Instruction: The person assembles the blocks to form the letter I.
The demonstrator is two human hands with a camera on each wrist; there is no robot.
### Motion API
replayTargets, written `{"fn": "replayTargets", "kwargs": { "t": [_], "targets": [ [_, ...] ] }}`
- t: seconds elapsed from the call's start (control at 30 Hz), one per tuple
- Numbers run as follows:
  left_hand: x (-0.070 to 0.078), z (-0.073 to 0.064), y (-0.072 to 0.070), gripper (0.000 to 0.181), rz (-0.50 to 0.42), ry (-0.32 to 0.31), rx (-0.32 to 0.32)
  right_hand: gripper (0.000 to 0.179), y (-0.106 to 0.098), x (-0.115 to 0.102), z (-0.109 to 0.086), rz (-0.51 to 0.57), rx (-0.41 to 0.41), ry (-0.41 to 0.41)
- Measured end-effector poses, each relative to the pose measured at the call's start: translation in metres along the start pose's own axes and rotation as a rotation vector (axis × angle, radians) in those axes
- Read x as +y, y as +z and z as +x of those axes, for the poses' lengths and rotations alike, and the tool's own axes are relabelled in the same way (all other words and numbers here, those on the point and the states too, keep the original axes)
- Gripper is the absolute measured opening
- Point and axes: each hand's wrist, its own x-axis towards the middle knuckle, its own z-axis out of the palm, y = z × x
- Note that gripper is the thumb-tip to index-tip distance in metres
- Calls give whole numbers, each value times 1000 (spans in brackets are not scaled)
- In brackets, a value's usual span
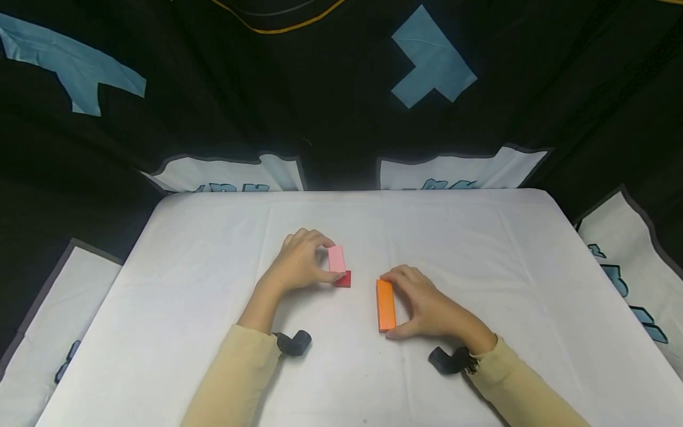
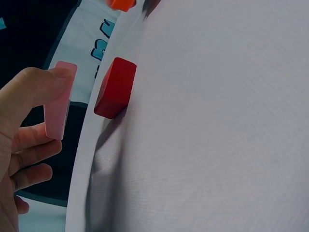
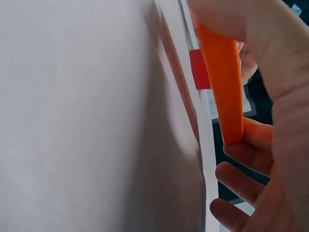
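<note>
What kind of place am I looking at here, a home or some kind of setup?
Probably a staged recording booth, not a home: a white-clothed table, black fabric backdrop with blue tape shapes, and only small coloured blocks, like the orange rectangular block.

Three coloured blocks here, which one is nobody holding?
The small red block. It lies on the white table, while the left hand pinches the pink block and the right hand grips the orange block.
</note>
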Motion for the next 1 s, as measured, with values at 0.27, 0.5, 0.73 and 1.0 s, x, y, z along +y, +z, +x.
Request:
{"fn": "replayTargets", "kwargs": {
  "t": [0.27,0.5,0.73,1.0],
  "targets": [
    [1,1,-1,63,5,5,-6,96,6,0,-4,-19,-10,11],
    [2,0,-1,63,0,10,-2,97,8,-1,-9,-30,-7,5],
    [2,0,0,62,0,11,-1,96,11,-2,-14,-29,5,-2],
    [2,1,1,62,-1,10,-1,95,14,-2,-17,-48,24,-20]
  ]
}}
